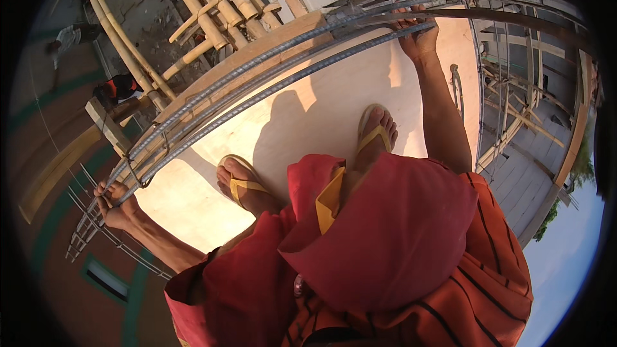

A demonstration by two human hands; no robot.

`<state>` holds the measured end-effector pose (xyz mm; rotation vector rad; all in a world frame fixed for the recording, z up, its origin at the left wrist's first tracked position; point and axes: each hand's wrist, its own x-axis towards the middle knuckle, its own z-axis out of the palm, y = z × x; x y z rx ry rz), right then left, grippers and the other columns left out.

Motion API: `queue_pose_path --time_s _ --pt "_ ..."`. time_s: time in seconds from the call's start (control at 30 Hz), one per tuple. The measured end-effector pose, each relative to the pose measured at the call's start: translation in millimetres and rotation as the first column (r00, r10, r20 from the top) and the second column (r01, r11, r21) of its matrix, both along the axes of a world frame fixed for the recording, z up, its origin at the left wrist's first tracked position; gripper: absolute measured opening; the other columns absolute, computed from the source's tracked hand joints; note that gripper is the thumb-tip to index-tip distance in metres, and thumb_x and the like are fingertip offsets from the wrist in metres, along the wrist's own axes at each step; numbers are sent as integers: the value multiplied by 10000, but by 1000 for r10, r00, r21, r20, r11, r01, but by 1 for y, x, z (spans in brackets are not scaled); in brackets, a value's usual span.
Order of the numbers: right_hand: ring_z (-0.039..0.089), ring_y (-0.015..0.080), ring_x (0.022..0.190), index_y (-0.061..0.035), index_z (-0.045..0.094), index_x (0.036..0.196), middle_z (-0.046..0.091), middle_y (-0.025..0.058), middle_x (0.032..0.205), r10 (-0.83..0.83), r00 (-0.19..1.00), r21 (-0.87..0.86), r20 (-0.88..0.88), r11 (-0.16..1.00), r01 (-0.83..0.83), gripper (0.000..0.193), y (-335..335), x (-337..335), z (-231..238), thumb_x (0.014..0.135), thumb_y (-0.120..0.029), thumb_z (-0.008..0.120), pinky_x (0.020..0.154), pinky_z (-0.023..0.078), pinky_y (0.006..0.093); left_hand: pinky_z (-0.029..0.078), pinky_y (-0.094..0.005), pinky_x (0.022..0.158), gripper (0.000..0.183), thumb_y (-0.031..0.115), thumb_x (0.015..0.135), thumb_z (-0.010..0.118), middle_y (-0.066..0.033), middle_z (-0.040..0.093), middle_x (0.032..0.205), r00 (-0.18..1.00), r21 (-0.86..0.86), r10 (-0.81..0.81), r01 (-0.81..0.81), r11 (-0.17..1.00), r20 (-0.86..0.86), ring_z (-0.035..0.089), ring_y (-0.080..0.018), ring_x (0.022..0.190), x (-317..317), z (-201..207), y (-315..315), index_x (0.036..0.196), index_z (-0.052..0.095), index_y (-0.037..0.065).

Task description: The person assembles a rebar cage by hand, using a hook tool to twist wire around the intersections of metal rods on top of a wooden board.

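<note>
You grip a bundle of ribbed steel bars point(334, 58) at both ends, the lengths slanting from low at your left to high at your right across the far side of a pale wood panel point(321, 128). Your left hand point(119, 207) is closed around the bar ends, just past a bent steel loop point(133, 168) that rings the bundle; your right hand point(416, 33) curls its fingers over the opposite end. Between your hands, the bars pass in front of your feet, which stand on the panel in sandals point(247, 184) with yellow straps. A thick wooden board point(305, 29) lies close along the bars' far side, with bamboo poles point(195, 4) piled beyond it. Near your left hand, a wooden block point(106, 122) juts toward the bundle. Another person point(121, 87) in dark and orange clothing is beyond the bars at left.
</note>
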<state>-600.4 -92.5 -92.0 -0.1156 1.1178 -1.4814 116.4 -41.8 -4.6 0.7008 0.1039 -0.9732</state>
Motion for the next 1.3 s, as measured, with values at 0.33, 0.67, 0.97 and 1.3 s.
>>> queue_pose_path --time_s 0.33,0.67,0.97,1.3 --pt "565 144 769 -51 551 1100 567 20 808 -112 912 265 -395 936 230 212 57 99 43 939 -175 491 794 484 316 491 -409 745 144 54 887 393 -148 523 803 996 -1 -66 66 998 -53 535 -263 774 -19 -3 -8 861 494 -44" --pt "558 184 1055 -33 422 1321 564 119 1183 728 656 100 -200 682 -725 517 40 179 90 896 -277 589 925 443 336 513 -402 837 126 62 815 492 -142 581 817 999 43 -46 45 998 10 578 -266 832 -129 4 -17 843 547 -48" --pt "369 314 1303 -131 366 1347 409 218 1360 660 628 -360 412 752 -553 497 23 293 76 933 -339 544 1097 267 488 478 -386 992 207 79 869 482 -146 584 1042 996 95 18 -9 995 -86 568 -255 1055 -163 10 -10 1036 526 -34" --pt "542 266 1133 -123 440 1244 534 182 1260 575 736 -182 359 816 -549 364 23 285 73 957 -338 507 1045 386 469 500 -328 865 223 185 908 568 -85 647 1010 547 707 -757 371 602 357 639 -198 946 -29 37 79 1081 584 45"
